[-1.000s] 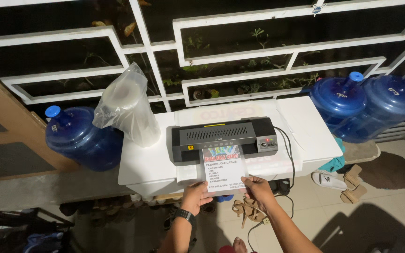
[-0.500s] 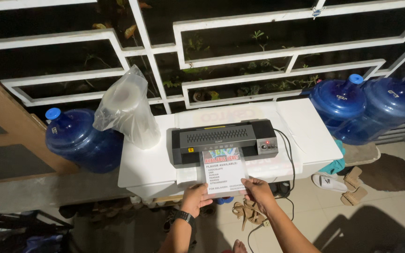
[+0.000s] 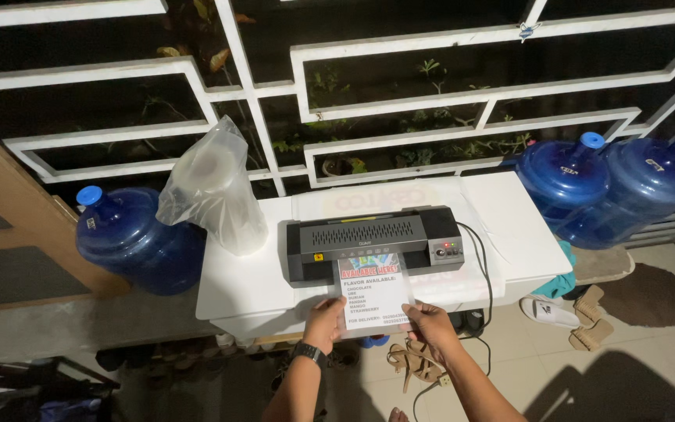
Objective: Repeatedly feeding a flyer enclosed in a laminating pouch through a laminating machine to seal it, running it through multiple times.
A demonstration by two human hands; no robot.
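Both hands, left hand (image 3: 326, 319) and right hand (image 3: 429, 322), pinching the near corners of the printed sheet (image 3: 373, 295), now drawn further into the laminator (image 3: 373, 242) than a second ago. Near the table's (image 3: 255, 289) left edge, a plastic bag (image 3: 214, 187); blue water jugs (image 3: 611, 184) beside. Nothing blocking the slot.
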